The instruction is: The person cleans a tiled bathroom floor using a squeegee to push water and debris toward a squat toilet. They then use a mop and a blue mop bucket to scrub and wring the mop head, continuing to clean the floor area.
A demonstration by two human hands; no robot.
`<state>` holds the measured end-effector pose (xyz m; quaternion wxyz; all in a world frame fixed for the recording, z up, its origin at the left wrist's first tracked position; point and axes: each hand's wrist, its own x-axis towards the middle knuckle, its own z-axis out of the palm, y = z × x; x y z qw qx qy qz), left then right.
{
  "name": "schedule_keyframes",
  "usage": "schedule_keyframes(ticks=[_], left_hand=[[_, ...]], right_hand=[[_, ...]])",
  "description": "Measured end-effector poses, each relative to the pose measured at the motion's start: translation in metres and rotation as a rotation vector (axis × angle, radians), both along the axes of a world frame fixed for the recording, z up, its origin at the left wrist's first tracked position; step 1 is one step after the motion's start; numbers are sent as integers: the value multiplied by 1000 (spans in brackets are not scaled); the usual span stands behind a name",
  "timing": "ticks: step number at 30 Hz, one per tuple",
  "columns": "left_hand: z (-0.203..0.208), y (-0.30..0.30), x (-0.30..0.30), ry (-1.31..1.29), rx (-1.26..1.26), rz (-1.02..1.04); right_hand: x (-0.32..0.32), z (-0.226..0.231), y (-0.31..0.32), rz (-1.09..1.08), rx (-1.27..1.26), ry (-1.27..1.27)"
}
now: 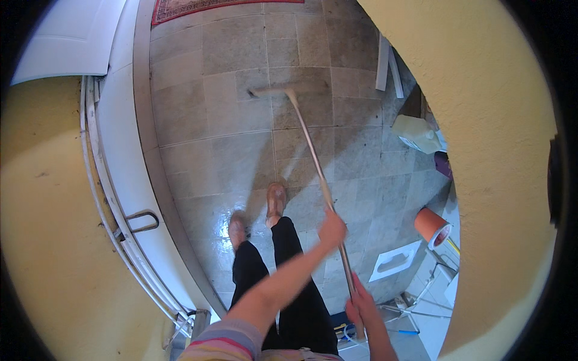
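Note:
I hold a long-handled floor squeegee with both hands, its pale handle slanting up and away from me. Its wide head rests on the grey tiled floor ahead. My left hand is wrapped round the handle higher up, the arm reaching across from a striped sleeve. Close to my body, my right hand grips the handle's near end. My legs in black trousers and my two feet stand on shiny, wet-looking tiles.
A yellow wall with a white frame and a metal handle runs along the left. To the right are another yellow wall, a white jug, an orange tube, a white float and leaning white boards. A red rug lies far ahead.

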<state>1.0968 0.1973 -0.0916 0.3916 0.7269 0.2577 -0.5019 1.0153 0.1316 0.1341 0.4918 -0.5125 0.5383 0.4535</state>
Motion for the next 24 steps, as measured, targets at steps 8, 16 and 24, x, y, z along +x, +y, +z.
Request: schedule_keyframes(ticks=[8,16,24], left_hand=[[136,-8,-111,84,-438,131],[53,253,84,-580,-46,438],[0,440,271,-431,122,669]], right_hand=[[-77,164,32,-226,-147,191],[77,34,168,-32,369,-247],[240,-47,312,3,612,-387]])
